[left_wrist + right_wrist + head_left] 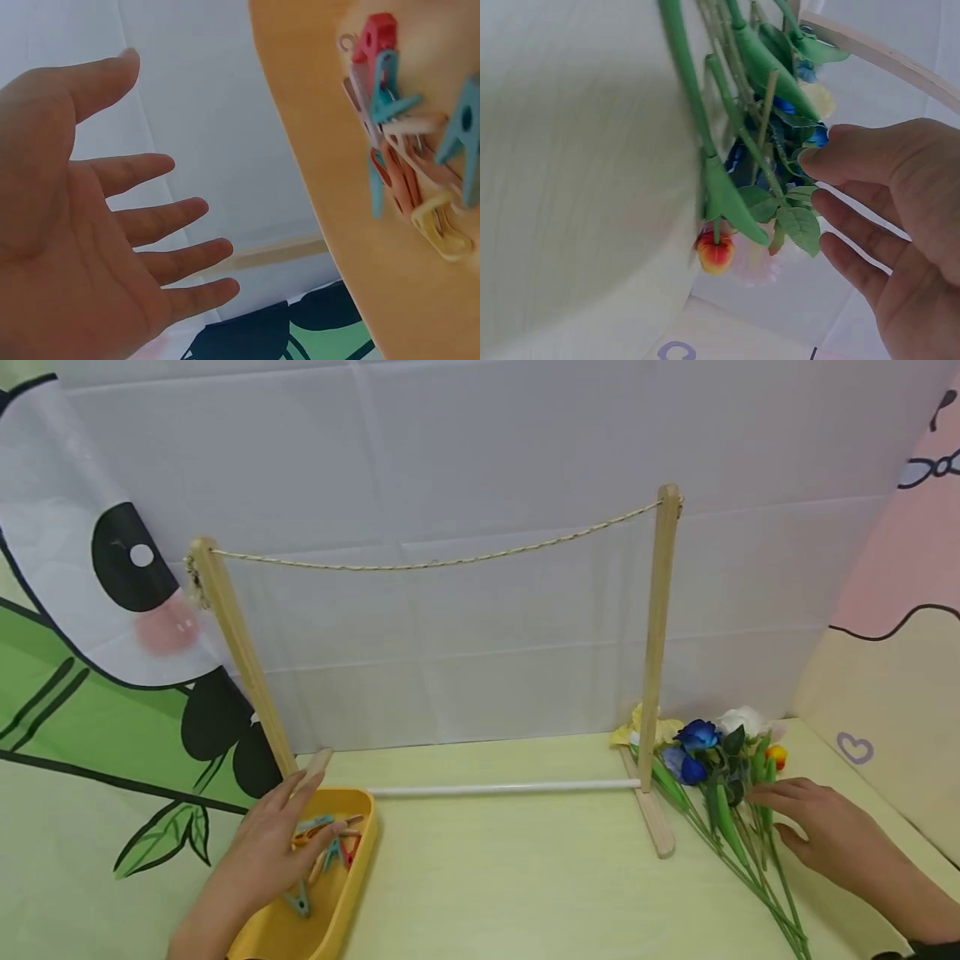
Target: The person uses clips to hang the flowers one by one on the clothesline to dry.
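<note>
My left hand (270,852) is over a yellow plastic tray (363,860), its fingers spread and nothing in them. In that tray lie several coloured clothespins (386,79): red, blue, orange, cream and yellow ones show in the left wrist view. At the right, my right hand (836,831) hovers by a bunch of artificial flowers (699,735) with long green stems. Its fingers are loosely bent, and the thumb stands apart from them. The right wrist view shows an orange-red tulip (716,251) and green leaves (799,225) near the fingertips; whether they touch a leaf I cannot tell.
Between the hands stands a wooden frame with two posts (656,635). A sagging cord (435,564) joins their tops, and a white rod (502,789) runs low between them. White cloth (480,460) hangs behind the pale table (495,877); printed cartoon cloth covers both sides.
</note>
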A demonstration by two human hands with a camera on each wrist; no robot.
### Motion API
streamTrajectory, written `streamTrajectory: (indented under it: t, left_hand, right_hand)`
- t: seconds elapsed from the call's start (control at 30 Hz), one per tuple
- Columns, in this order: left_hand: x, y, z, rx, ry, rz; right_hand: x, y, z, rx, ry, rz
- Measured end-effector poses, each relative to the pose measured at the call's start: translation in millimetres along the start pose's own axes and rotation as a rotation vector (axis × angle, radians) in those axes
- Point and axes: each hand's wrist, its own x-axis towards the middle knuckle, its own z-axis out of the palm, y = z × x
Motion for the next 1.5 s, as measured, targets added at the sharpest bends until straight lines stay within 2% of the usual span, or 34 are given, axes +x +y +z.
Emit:
streamTrajectory:
  t: [0.17, 0.3, 0.5, 0.63, 0.77, 0.87, 1.0, 1.13, 1.23, 1.37, 1.5]
  left_hand:
    - [-6.3, -12.2, 1.1, 0.009, -0.057, 0.028]
    - [-11.0, -17.9, 0.9, -0.005, -0.085, 0.067]
    - [-5.3, -23.6, 1.2, -0.022, -0.116, 0.134]
    - [-1.7, -28.8, -0.2, -0.01, -0.204, 0.152]
    - [6.7, -32.4, -3.0, 0.004, -0.286, 0.183]
    - [17.8, -34.3, -3.6, -0.006, -0.353, 0.178]
    - [32.3, -37.7, 2.2, -0.023, -0.424, 0.203]
    - [39.6, -44.4, 13.9, -0.047, -0.433, 0.263]
    - [40.1, -50.0, 22.4, -0.057, -0.442, 0.258]
    - [39.3, -55.1, 30.2, -0.023, -0.445, 0.267]
    - [40.2, -54.9, 34.9, 0.014, -0.406, 0.3]
  right_hand:
    - [-8.3, 2, 10, -0.019, 0.039, -0.05]
    - [-10.5, 2, 17, -0.012, 0.046, -0.058]
    - [-10.5, 1, 23, -0.004, 0.006, -0.036]
    - [-10.3, 1, 24, 0.006, -0.007, -0.037]
    - [-9.6, 3, 26, 0.003, 0.014, -0.065]
    - [-9.0, 5, 27, 0.01, 0.04, -0.09]
    - [-7.8, 6, 30, 0.014, 0.047, -0.107]
    - [-5.4, 7, 32, 0.039, 0.07, -0.147]
    - [-3.4, 8, 32, 0.061, 0.106, -0.187]
    - [-1.5, 8, 30, 0.08, 0.152, -0.22]
    - [2.5, 7, 25, 0.045, 0.195, -0.237]
